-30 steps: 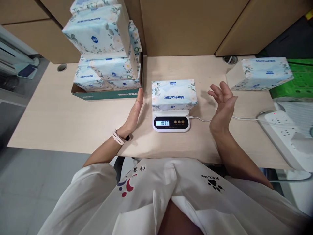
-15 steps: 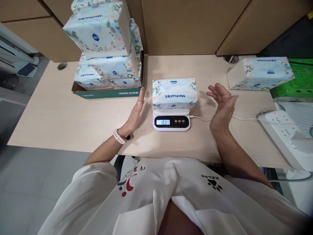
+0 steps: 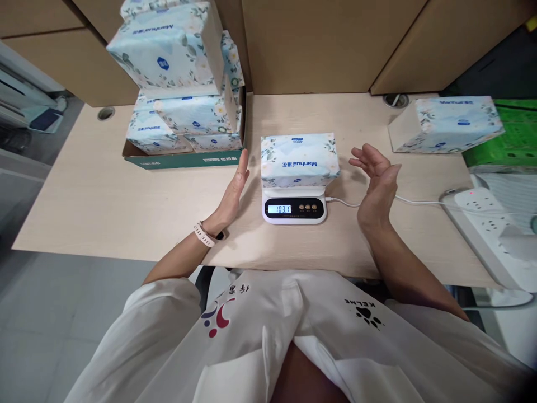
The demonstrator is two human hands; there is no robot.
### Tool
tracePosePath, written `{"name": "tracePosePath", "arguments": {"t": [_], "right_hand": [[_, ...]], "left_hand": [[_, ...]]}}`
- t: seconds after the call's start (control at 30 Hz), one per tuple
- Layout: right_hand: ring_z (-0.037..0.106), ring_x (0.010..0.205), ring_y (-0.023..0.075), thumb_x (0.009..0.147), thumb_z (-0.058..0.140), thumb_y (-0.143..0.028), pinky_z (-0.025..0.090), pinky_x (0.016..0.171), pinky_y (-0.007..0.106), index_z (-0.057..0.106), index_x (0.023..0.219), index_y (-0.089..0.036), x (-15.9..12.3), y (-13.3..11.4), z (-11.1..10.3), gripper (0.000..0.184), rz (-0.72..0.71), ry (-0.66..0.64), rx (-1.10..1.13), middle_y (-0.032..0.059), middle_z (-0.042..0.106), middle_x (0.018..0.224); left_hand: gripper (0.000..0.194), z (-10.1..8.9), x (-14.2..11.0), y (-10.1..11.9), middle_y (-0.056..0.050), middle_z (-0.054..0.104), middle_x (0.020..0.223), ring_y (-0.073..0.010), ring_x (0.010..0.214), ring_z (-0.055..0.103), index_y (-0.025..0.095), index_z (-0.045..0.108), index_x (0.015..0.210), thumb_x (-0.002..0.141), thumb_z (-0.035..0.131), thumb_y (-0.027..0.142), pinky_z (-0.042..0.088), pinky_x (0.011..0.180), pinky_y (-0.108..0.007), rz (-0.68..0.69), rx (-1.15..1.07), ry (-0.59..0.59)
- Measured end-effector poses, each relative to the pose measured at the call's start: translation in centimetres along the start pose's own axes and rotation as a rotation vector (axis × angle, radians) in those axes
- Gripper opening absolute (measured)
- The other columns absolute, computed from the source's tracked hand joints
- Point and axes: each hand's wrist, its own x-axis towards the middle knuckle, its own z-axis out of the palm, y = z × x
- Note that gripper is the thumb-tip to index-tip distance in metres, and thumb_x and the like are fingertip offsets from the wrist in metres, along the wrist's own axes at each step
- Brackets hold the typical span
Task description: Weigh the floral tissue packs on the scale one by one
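A tissue pack [image 3: 300, 159] in pale blue floral wrapping lies on a white digital scale [image 3: 295, 219], its lit display reading about 103.1. To the left of the pack, apart from it, my left hand [image 3: 230, 200] rests edge-down on the table with fingers straight and nothing held. My right hand [image 3: 377, 187] is on the other side, also apart from the pack, its fingers spread and slightly curled around nothing. The scale's thin white cable [image 3: 344, 202] runs to the right behind my right hand.
A green-edged carton [image 3: 184, 162] at the back left holds stacked tissue packs [image 3: 172, 53]. Another tissue pack [image 3: 457, 124] lies at the back right beside green packages [image 3: 489, 134]. A white power strip [image 3: 486, 215] sits on the right. Cardboard boxes [image 3: 310, 45] line the back edge.
My right hand has shifted slightly left, toward the tissue pack. My left hand, the pack and the scale's reading look the same.
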Motion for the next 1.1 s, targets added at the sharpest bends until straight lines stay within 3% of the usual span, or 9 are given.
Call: {"name": "tracePosePath", "arguments": {"t": [0.17, 0.53, 1.1], "right_hand": [[0.071, 0.137, 0.0328, 0.108, 0.011, -0.077, 0.047, 0.125, 0.066, 0.065, 0.151, -0.032, -0.3, -0.3, 0.0, 0.082, -0.013, -0.039, -0.039, 0.0100, 0.073, 0.147], [0.075, 0.128, 0.0288, 0.109, 0.013, -0.075, 0.053, 0.122, 0.062, 0.072, 0.140, -0.033, -0.5, -0.5, 0.2, 0.079, -0.002, -0.050, -0.060, 0.0064, 0.076, 0.145], [0.077, 0.123, 0.0281, 0.108, 0.019, -0.079, 0.055, 0.120, 0.062, 0.077, 0.132, -0.033, -0.6, -0.4, 0.3, 0.078, -0.023, -0.043, -0.011, 0.0059, 0.080, 0.139]], "left_hand": [[0.084, 0.0, 0.0, 0.0, 0.010, -0.005, 0.189, -0.0269, 0.177, -0.008, 0.047, 0.010, 0.178, 0.104, 0.019, 0.087, 0.007, 0.147, -0.053, -0.004, 0.006, -0.002], [0.090, 0.0, 0.1, 0.3, 0.007, -0.006, 0.190, -0.0274, 0.177, -0.007, 0.043, 0.009, 0.179, 0.102, 0.020, 0.090, 0.008, 0.147, -0.053, -0.027, 0.029, 0.001], [0.079, 0.0, 0.1, -1.0, 0.010, 0.001, 0.190, -0.0306, 0.178, -0.002, 0.050, 0.013, 0.177, 0.107, 0.029, 0.082, 0.012, 0.146, -0.056, 0.017, 0.041, 0.013]]}}
